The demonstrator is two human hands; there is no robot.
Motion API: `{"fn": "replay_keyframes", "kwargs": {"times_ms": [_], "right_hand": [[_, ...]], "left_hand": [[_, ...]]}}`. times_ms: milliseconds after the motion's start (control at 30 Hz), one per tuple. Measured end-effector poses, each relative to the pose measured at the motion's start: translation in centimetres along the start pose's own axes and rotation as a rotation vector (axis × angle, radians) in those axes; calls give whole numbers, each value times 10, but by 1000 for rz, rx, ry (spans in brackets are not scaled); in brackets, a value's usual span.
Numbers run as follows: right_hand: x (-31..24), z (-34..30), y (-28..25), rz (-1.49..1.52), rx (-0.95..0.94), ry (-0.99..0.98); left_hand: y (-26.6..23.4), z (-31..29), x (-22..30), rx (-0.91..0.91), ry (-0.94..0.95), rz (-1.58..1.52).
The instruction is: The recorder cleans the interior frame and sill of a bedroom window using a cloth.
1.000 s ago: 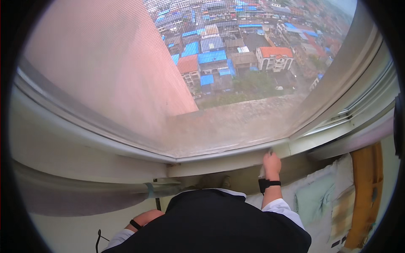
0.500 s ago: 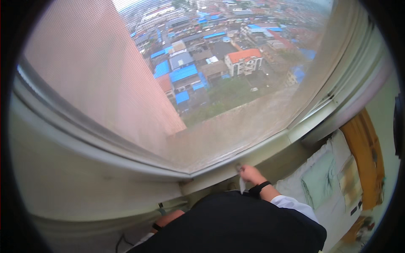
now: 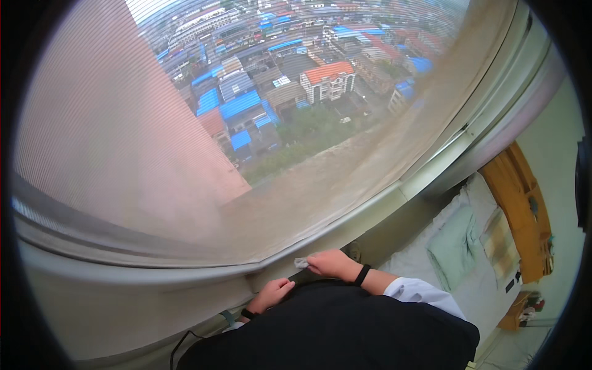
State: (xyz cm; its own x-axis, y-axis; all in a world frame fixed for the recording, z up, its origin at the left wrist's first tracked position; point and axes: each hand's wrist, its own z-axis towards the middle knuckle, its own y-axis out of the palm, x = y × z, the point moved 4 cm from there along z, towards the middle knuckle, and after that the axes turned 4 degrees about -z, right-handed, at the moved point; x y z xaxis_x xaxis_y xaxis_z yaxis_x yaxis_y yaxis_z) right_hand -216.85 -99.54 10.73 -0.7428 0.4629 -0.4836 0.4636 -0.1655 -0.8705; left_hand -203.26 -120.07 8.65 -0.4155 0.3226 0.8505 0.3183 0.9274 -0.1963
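A crumpled white tissue or cloth (image 3: 301, 263) pokes out from the fingers of my right hand (image 3: 333, 264), which is closed on it. That hand is at the pale window sill (image 3: 382, 210), just inside the lower frame of the screened window (image 3: 277, 237). Lower and to the left, my left hand (image 3: 271, 294) is near the sill's corner, in front of my dark clothing. Its fingers are curled together, and what they hold, if anything, does not show. Both wrists wear a black band.
To the right stands a bed with white bedding (image 3: 413, 262), a folded pale green cloth (image 3: 453, 246) and a wooden headboard (image 3: 515, 206). A dark cable (image 3: 185, 339) hangs at the lower left. Beyond the mesh lie a pinkish wall and rooftops far below.
My right hand has moved left along the sill with the white tissue or cloth. My left hand has come up and in toward it. The view has shifted, so the window scene sits further left.
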Motion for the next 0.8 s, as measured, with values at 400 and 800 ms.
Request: {"fn": "replay_keyframes", "kwargs": {"times_ms": [400,800], "right_hand": [[194,-67,-22,-83,168,110],[461,-203,-166,-292,214,825]], "left_hand": [[66,96,38,407,-565,559],[83,124,59,491,-828,577]]}}
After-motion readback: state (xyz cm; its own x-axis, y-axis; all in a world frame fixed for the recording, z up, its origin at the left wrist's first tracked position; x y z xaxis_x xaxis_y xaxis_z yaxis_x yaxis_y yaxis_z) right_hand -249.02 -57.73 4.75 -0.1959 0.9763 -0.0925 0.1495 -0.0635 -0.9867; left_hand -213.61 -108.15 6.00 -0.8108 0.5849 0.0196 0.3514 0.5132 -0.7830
